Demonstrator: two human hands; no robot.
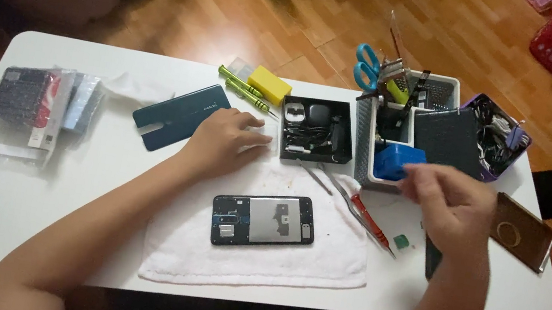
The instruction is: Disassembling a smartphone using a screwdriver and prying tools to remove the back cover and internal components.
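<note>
The opened phone [263,221] lies on the white towel [318,259], its teal back cover [179,116] already off and beside my left hand [222,140], resting loosely open. My right hand [449,203] hovers, fingers bunched but blurred, near the red screwdriver [370,225]; the insides look untouched.

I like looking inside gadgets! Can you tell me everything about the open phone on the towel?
The opened phone lies flat on a white towel, back cover off. Its frame is black, with a silvery metal plate in the middle and small dark parts at both ends. It sits lengthwise, slightly tilted, near the table's front edge. Neither hand touches it.
</note>
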